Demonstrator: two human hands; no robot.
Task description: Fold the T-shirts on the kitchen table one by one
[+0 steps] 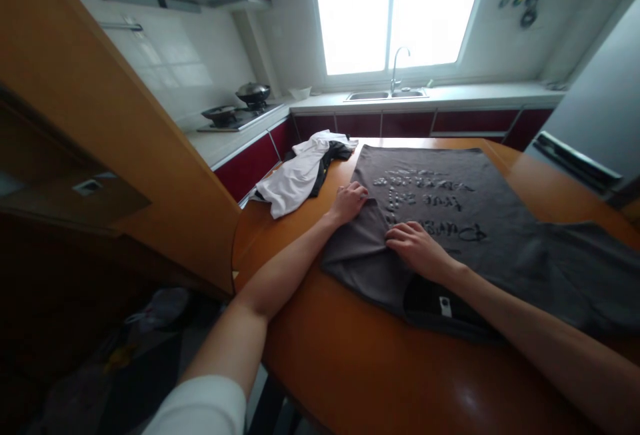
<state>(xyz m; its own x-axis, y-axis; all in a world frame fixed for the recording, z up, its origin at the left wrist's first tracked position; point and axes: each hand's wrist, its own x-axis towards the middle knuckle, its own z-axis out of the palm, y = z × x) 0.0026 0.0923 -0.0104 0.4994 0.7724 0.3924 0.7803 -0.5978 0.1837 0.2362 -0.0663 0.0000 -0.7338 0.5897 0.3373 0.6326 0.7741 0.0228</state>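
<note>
Left hand [349,200] lies palm-down on the grey t-shirt [480,222], fingers curled over the sleeve fold, gripping its edge. Right hand [417,246] sits at its 4 o'clock, fingers together and flat, pressing the fabric down near the collar. Hands are near each other, not touching.

The shirt lies printed side up on the orange table [350,355], collar and label [445,306] at 6 o'clock, hem at 12. Status, as a judgement: the left sleeve looks folded inward over the body and is being flattened. The right sleeve is still spread out at 3 o'clock and the body is at full length, so this is early, with most folds left.

A pile of white and black clothes [300,175] sits at 10 o'clock of the left hand, unfolded. Sink [387,94] and stove [240,112] are well apart at 12 and 11.
</note>
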